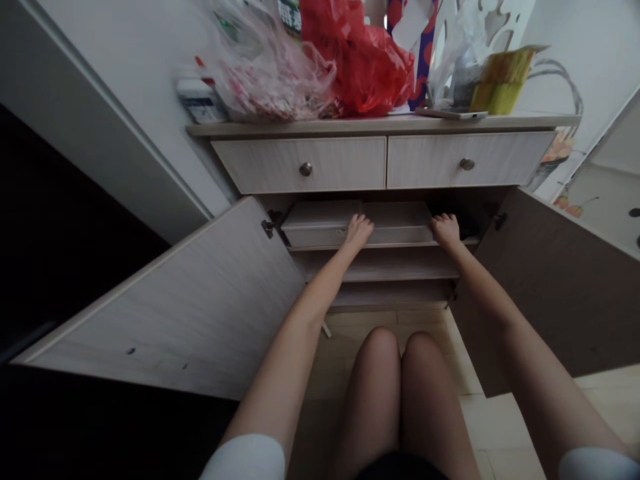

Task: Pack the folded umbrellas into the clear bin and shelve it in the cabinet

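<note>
Pale grey box [397,223], grey wood-grain doors [200,313], red bag [367,73]

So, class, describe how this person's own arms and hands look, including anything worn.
The left hand and right hand are ungloved, with no watch or bracelet visible; rings are too small to tell. Plain, whitish short sleeves end above the elbows.

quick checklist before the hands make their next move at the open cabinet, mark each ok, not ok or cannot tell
1. Left door and right door stand open: ok.
2. Left drawer and right drawer above are shut: ok.
3. Left hand is at the left end of the right box, near the left box: ok.
4. Right hand is at the right box's other end: ok.
5. Fingers firmly gripping the right box: cannot tell, contact is too small to judge.
</note>
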### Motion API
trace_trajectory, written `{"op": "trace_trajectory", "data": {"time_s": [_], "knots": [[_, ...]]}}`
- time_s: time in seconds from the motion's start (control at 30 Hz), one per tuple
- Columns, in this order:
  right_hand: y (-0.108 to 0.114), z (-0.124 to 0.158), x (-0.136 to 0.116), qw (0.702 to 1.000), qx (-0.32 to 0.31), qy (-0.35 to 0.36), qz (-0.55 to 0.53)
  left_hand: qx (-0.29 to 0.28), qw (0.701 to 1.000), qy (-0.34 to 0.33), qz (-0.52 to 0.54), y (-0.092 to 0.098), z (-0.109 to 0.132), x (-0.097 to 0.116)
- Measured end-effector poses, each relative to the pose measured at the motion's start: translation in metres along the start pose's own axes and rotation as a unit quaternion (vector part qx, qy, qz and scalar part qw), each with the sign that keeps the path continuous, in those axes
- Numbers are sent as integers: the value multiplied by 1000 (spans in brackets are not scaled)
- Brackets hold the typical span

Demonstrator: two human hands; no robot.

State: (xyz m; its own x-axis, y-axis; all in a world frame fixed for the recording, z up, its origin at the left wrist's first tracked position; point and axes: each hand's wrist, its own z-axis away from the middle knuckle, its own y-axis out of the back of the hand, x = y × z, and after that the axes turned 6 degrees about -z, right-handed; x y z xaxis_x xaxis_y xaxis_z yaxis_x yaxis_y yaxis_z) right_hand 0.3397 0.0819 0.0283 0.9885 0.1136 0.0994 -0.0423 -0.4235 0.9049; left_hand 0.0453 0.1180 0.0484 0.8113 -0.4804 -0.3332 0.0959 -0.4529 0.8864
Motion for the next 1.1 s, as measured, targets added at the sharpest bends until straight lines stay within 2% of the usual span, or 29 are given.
{"op": "trace_trajectory", "data": {"time_s": [0.2, 0.33, 0.47, 0.6, 0.77, 0.97, 1.1], "knots": [[19, 23, 7, 997, 70, 35, 2, 64, 997, -16, 33, 6, 20, 0], [36, 50, 3, 993, 102, 51, -5, 122, 991, -36, 36, 14, 47, 1], [49, 81, -3, 989, 128, 76, -16, 152, 986, -54, 33, 27, 77, 7], [60, 115, -13, 989, 122, 78, -27, 143, 987, -62, 41, 42, 111, 17], [75, 168, -30, 993, 72, 74, -53, 109, 991, -51, 62, 54, 168, 38], [74, 233, -50, 989, 76, 104, -75, 108, 989, -65, 82, 40, 230, 58], [66, 261, -59, 985, 77, 133, -81, 104, 988, -73, 85, 30, 261, 69]]}}
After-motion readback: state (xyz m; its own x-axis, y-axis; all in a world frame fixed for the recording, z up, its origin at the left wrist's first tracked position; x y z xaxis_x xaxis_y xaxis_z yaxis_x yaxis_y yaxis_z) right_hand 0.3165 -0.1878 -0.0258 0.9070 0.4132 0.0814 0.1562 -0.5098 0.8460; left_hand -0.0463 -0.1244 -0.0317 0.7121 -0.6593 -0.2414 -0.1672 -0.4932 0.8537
